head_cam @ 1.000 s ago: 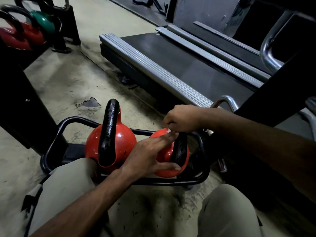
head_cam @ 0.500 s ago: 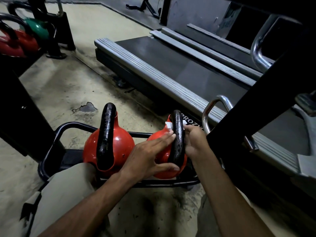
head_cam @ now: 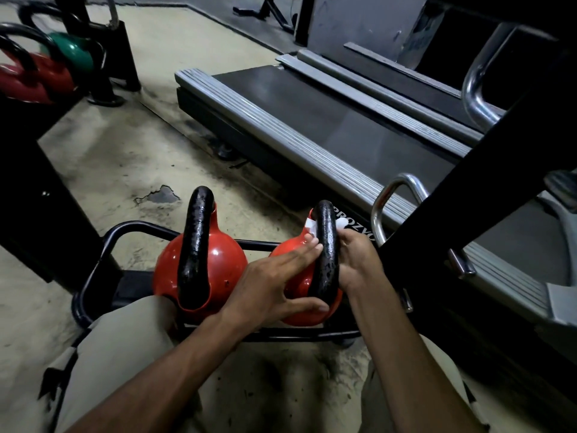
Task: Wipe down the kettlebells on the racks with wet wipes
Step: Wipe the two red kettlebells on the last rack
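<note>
Right grip [head_cam: 359, 260] pinches wet wipe [head_cam: 310, 227] round kettlebell [head_cam: 282, 250] handle; left grip [head_cam: 265, 285] flat on it; rack [head_cam: 103, 254] holds two.

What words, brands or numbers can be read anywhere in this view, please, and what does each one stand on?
"PROZ": white letters on the black end of the grey-railed treadmill; the letters after these run behind the right hand and its white wet wipe and cannot be read.
Grey panel in the background: faint marks, too blurred to read.
Nothing else legible shows.
</note>
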{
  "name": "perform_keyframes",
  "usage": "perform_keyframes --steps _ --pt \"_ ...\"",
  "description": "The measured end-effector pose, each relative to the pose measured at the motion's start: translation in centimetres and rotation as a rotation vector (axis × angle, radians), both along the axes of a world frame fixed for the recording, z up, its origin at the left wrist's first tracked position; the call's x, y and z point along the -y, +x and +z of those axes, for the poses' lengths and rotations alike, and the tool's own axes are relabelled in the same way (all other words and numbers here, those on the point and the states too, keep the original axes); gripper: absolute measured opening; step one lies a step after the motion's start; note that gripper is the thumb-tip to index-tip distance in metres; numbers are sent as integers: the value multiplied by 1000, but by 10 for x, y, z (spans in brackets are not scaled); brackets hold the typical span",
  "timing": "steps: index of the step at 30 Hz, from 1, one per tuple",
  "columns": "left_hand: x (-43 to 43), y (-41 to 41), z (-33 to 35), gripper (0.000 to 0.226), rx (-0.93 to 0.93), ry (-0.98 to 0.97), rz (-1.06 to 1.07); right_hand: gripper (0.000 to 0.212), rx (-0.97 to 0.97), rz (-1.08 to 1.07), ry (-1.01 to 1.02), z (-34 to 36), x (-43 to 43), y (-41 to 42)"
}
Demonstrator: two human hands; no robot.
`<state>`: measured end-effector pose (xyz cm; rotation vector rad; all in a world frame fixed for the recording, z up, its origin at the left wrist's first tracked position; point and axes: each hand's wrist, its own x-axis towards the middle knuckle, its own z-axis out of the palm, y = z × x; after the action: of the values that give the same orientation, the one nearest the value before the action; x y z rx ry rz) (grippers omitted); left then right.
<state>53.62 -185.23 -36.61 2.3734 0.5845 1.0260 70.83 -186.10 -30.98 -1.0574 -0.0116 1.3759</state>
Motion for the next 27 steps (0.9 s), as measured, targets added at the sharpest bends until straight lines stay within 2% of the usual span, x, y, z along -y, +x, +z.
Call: perform_keyframes --steps 9,12,14,16,18,20,23,25,27 --pt "-1 0 1 94 -5 7 8 41 -160 -22 -9 0 -7 8" --pt "-1 0 1 94 -5 11 1 39 -135 -48 43 -4 7 4" --pt "-1 0 1 94 -3 7 -1 30 -40 -103 102 -7 18 -4" --pt "-1 0 0 95 -10 10 3 17 276 -258 110 -13 27 -16" --pt "-2 0 0 95 -19 11 2 14 782 -368 99 -17 33 -23" --pt "-2 -1 0 96 -21 9 -1 12 1234 -294 126 -14 31 -21" --pt "-1 -1 0 95 -26 -1 -2 14 1620 9 209 5 17 -4" --pt "0 -1 -2 95 -24 -5 0 14 1883 397 240 20 7 4" --pt "1 -1 -3 93 -21 -17 -4 16 2188 792 153 32 3 7"
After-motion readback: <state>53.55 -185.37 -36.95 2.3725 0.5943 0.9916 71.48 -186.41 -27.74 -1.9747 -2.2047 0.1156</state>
